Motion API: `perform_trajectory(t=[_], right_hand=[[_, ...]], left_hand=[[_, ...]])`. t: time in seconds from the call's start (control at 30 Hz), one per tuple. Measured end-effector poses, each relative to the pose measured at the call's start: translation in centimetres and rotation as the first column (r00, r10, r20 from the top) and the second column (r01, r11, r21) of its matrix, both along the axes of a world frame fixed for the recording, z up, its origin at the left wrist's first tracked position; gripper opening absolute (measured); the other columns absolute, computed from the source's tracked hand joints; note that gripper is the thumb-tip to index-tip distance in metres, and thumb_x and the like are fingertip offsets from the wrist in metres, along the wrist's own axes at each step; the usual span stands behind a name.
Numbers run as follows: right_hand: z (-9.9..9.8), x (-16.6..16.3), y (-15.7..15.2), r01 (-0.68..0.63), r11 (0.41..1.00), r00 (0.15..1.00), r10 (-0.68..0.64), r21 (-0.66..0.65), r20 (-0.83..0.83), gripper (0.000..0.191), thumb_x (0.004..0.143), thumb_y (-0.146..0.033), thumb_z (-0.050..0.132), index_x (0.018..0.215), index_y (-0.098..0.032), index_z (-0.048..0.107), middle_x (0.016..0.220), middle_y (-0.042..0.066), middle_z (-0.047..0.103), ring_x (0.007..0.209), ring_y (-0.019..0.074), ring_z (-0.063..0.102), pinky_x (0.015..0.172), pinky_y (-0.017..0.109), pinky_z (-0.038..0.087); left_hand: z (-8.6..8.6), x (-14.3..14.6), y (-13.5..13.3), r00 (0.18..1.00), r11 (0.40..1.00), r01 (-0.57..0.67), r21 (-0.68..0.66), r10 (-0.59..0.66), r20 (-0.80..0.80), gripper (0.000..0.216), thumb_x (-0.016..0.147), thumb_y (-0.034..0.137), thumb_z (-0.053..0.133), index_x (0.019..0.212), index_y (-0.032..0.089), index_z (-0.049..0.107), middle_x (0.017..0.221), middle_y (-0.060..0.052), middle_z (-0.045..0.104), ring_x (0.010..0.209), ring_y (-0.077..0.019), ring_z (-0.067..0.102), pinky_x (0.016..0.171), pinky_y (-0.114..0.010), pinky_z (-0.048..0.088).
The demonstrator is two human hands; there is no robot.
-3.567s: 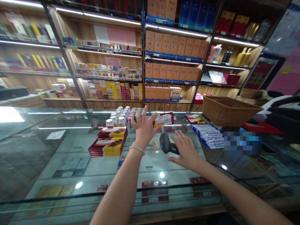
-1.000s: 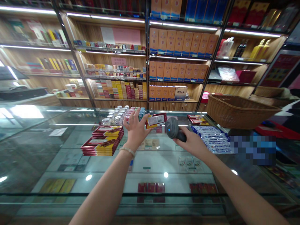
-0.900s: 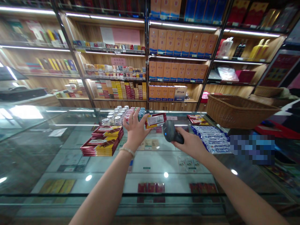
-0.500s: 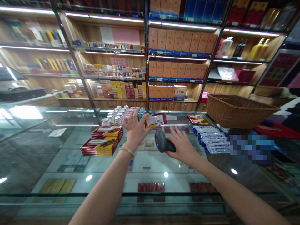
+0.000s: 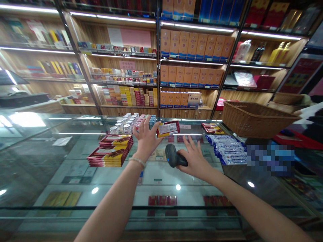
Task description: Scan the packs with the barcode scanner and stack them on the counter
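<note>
My left hand (image 5: 147, 137) pinches a red and yellow packet (image 5: 168, 128) by its left end. The packet's printed back with a barcode faces me, held above the glass counter. In my right hand (image 5: 195, 156) is a dark barcode scanner (image 5: 171, 156), its head below the packet and a small blue light on its side. Some of my right fingers are stretched out beyond the handle. Left of my left hand lie stacks of similar chocolate packets (image 5: 111, 153). Small clear-lidded jars (image 5: 126, 124) stand just behind that hand.
Right of my hands is a row of blue and white packets (image 5: 228, 149), with a small red-yellow pile (image 5: 212, 128) behind. A wicker basket (image 5: 257, 117) stands at the counter's right. Below the glass counter (image 5: 121, 195) goods are displayed. Shelves with orange boxes (image 5: 194, 75) line the wall.
My right hand and the scanner have shifted slightly left, and the scanner's head is a little more upright. The packet in my left hand has barely moved.
</note>
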State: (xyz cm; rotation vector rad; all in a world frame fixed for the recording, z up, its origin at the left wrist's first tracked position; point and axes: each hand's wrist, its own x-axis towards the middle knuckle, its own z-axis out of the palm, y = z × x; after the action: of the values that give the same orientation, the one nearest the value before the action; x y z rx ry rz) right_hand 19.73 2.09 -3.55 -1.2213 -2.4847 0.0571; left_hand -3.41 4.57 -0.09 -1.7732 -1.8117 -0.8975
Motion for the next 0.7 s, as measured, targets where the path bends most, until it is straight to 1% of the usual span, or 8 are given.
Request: perform_trajectory(t=[0.07, 0.13, 0.2, 0.27, 0.33, 0.5, 0.6, 0.7], right_hand=[[0.3, 0.1, -0.2, -0.001, 1.000, 1.000, 0.001, -0.029, 0.022, 0.047, 0.080, -0.048, 0.081, 0.116, -0.020, 0.069, 0.173, 0.022, 0.014, 0.160, 0.0428, 0.000, 0.119, 0.077, 0.004], [0.7, 0.3, -0.2, -0.012, 0.998, 0.999, 0.015, -0.066, 0.044, 0.059, 0.080, -0.059, 0.078, 0.124, -0.020, 0.067, 0.173, 0.023, 0.011, 0.160, 0.0429, -0.001, 0.119, 0.077, 0.004], [1.4, 0.6, 0.0, -0.012, 0.996, 0.999, 0.017, -0.093, 0.047, 0.070, 0.083, -0.069, 0.070, 0.136, -0.023, 0.062, 0.173, 0.022, 0.010, 0.160, 0.0419, -0.001, 0.120, 0.076, 0.004], [2.3, 1.0, 0.8, 0.027, 0.996, 0.999, -0.025, -0.084, 0.025, 0.074, 0.089, -0.072, 0.058, 0.147, -0.026, 0.054, 0.174, 0.018, 0.013, 0.161, 0.0398, 0.002, 0.121, 0.075, 0.007], [3.4, 1.4, 1.9, 0.104, 0.994, 0.994, -0.104, -0.029, -0.013, 0.073, 0.093, -0.070, 0.054, 0.153, -0.028, 0.048, 0.174, 0.015, 0.017, 0.161, 0.0385, 0.006, 0.122, 0.073, 0.011], [5.8, 1.9, 5.4, 0.278, 0.951, 0.958, -0.263, 0.135, -0.115, 0.074, 0.089, -0.053, 0.066, 0.155, -0.026, 0.045, 0.168, 0.015, 0.034, 0.158, 0.0400, 0.021, 0.121, 0.069, 0.023], [5.7, 1.7, 6.8, 0.310, 0.927, 0.947, -0.280, 0.213, -0.160, 0.083, 0.085, -0.046, 0.073, 0.158, -0.029, 0.038, 0.167, 0.014, 0.034, 0.156, 0.0393, 0.024, 0.119, 0.069, 0.025], [4.5, 1.4, 7.5, 0.305, 0.905, 0.949, -0.262, 0.297, -0.176, 0.088, 0.082, -0.044, 0.077, 0.158, -0.033, 0.035, 0.169, 0.014, 0.030, 0.156, 0.0390, 0.023, 0.118, 0.070, 0.022]], left_hand=[[0.1, 0.0, -0.1, 1.000, 1.000, 0.001, -0.001, -0.001, 0.002, 0.064, 0.077, 0.045, 0.083, 0.137, 0.035, 0.063, 0.169, -0.013, 0.032, 0.155, -0.0380, 0.027, 0.124, -0.066, 0.009], [0.2, 0.1, -0.1, 1.000, 1.000, 0.005, 0.001, -0.005, 0.007, 0.064, 0.077, 0.044, 0.084, 0.137, 0.034, 0.063, 0.169, -0.013, 0.032, 0.155, -0.0382, 0.027, 0.123, -0.067, 0.011], [0.3, 0.0, -0.2, 1.000, 1.000, 0.015, 0.005, -0.015, 0.014, 0.064, 0.077, 0.043, 0.084, 0.137, 0.033, 0.062, 0.168, -0.014, 0.033, 0.155, -0.0387, 0.027, 0.123, -0.068, 0.011], [0.4, 0.0, -0.2, 0.999, 0.999, 0.032, 0.014, -0.032, 0.022, 0.064, 0.077, 0.044, 0.083, 0.137, 0.032, 0.062, 0.168, -0.015, 0.032, 0.155, -0.0394, 0.027, 0.123, -0.068, 0.010], [0.6, 0.1, -0.3, 0.998, 0.998, 0.051, 0.027, -0.052, 0.030, 0.063, 0.077, 0.044, 0.083, 0.136, 0.031, 0.063, 0.167, -0.016, 0.032, 0.155, -0.0398, 0.027, 0.124, -0.068, 0.009], [1.0, 0.7, -0.5, 0.994, 0.994, 0.094, 0.047, -0.096, 0.042, 0.059, 0.077, 0.042, 0.084, 0.132, 0.030, 0.066, 0.166, -0.017, 0.035, 0.154, -0.0405, 0.028, 0.124, -0.069, 0.009], [1.1, 0.9, -0.7, 0.993, 0.991, 0.116, 0.072, -0.118, 0.018, 0.062, 0.076, 0.042, 0.085, 0.133, 0.032, 0.065, 0.166, -0.017, 0.034, 0.153, -0.0418, 0.029, 0.123, -0.070, 0.010], [1.0, 0.9, -0.7, 0.989, 0.984, 0.150, 0.096, -0.148, -0.026, 0.065, 0.075, 0.043, 0.086, 0.135, 0.032, 0.064, 0.167, -0.017, 0.033, 0.153, -0.0427, 0.030, 0.122, -0.070, 0.011]])
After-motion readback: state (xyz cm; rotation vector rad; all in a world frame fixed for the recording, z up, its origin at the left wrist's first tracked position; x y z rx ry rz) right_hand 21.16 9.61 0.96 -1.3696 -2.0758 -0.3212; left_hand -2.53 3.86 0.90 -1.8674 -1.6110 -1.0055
